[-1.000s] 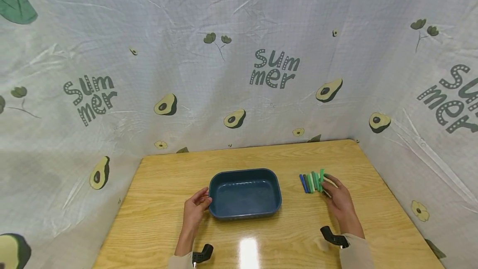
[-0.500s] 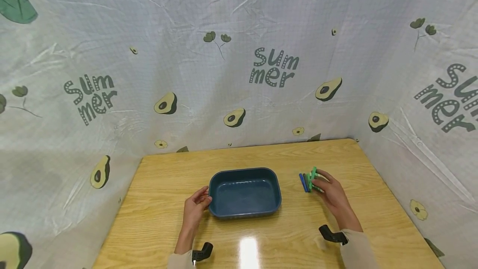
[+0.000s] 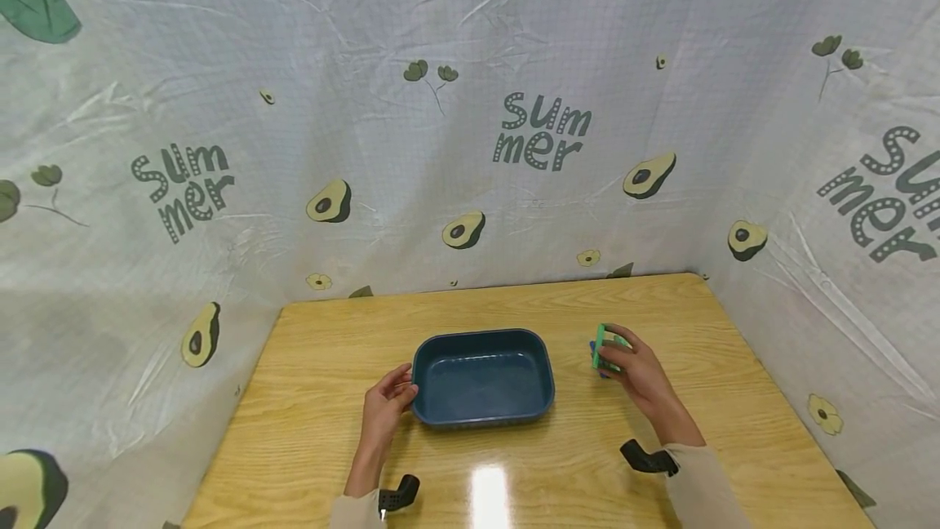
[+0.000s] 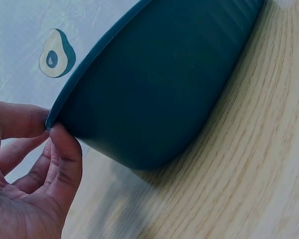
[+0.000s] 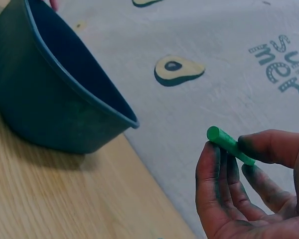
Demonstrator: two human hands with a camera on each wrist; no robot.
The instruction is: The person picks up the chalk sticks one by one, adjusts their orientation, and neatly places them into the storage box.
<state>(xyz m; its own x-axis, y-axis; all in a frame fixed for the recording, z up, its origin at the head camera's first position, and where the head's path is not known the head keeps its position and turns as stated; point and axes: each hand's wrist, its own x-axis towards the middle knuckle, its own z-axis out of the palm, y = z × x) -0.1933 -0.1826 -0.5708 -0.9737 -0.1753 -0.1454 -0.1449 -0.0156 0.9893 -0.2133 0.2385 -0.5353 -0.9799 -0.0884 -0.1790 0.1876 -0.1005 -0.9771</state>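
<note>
My left hand pinches the left rim of a dark blue rectangular plastic basin, thumb and forefinger on its lip in the left wrist view. The basin rests on the table, its inside bottom showing. On the right, my right hand holds a green pastel stick between thumb and fingertips, raised off the table. Dark green smudges mark these fingers. Below this hand lies a row of sticks, mostly hidden; parts of a blue stick show at its left end.
A wooden table carries everything. White cloth printed with avocados and lettering hangs behind it and at both sides. Each wrist wears a black camera mount, such as the right one. Wood surface separates the basin from the sticks.
My right hand has lifted the green pastel stick off the row and carried it left toward the basin, now covering most of the row. The left hand stays at the rim.
</note>
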